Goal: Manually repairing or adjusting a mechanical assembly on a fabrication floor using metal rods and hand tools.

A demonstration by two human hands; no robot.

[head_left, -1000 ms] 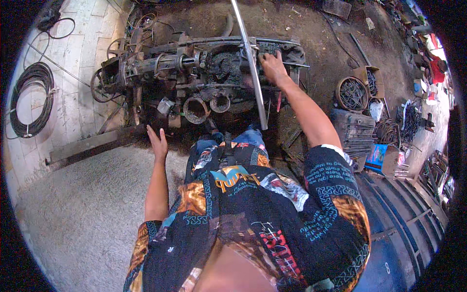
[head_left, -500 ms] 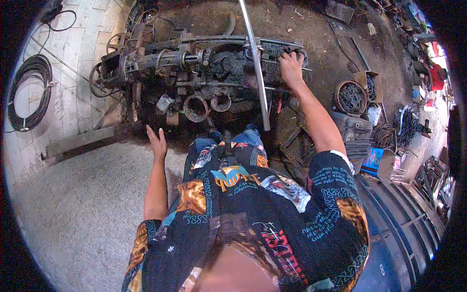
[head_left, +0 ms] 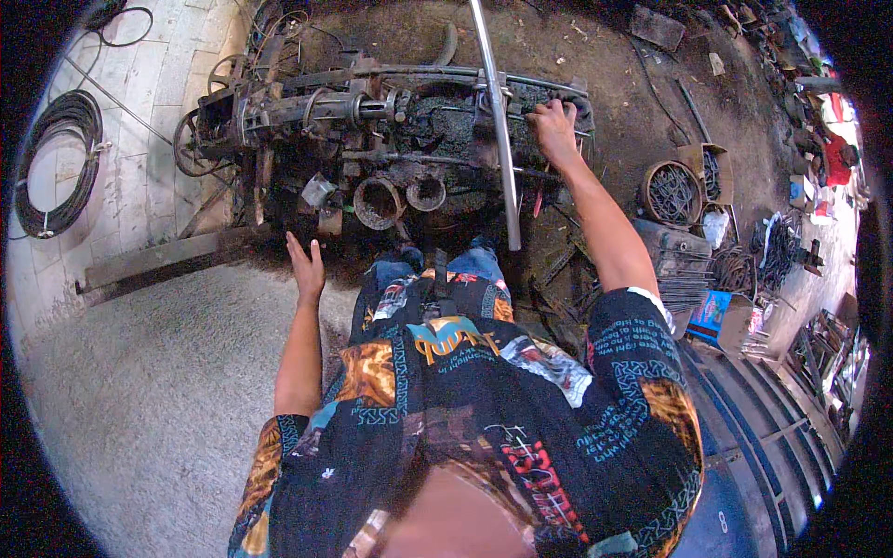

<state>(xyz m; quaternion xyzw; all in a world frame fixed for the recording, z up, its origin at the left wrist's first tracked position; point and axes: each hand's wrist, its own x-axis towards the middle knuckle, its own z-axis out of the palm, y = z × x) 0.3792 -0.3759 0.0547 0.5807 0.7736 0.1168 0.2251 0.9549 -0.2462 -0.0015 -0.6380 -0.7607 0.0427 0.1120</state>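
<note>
A greasy, dark metal machine [head_left: 321, 110] with chips and grime on its bed stretches in front of me. My right hand [head_left: 556, 132] is at its right end, fingers curled down over the bed; what they hold, if anything, is hidden. A long shiny metal bar [head_left: 501, 149] crosses the machine just left of that hand, its near end sticking out towards my legs. My left hand [head_left: 306, 268] hangs in the air short of the machine, empty, with its fingers stretched out. Two round, grimy metal cups [head_left: 379, 204] sit on the machine's near side, ahead of my legs.
A coil of black cable [head_left: 59, 164] lies on the tiles at left. To the right stand a round basket of metal pieces [head_left: 672, 193], a cardboard box [head_left: 712, 172] and a stack of dark rods [head_left: 674, 260]. A spoked wheel [head_left: 189, 144] projects from the machine's left end.
The view has shifted slightly. My right hand has moved a little left over the machine bed, its fingers still curled. My left hand stays raised and open, nearly in place.
</note>
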